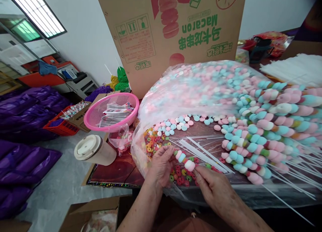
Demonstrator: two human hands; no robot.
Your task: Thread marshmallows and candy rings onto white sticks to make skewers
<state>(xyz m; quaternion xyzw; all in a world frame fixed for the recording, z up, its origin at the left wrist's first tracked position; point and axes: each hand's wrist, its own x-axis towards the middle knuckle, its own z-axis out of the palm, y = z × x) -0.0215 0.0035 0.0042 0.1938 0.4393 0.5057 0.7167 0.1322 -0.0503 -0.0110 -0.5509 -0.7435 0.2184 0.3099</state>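
Note:
Between my two hands is a candy skewer (181,157) threaded with pink, blue and white marshmallow pieces and small gummy rings. My right hand (213,185) is closed round its lower end, just under the last pink and white pieces. At the upper end my left hand (162,163) pinches with thumb and finger at a green ring by the tip. Red, green and yellow gummy rings (179,176) lie on the table below the skewer. More rings (152,143) are heaped beyond my left hand. Bare white sticks (198,155) lie just behind the skewer.
Finished candy skewers (266,124) are piled at the right, sticks toward me. A plastic bag of marshmallow pieces (191,91) lies before a cardboard box (141,34). A pink basket (92,116) holds printed packets. A lidded cup (105,153) stands at the table's left edge.

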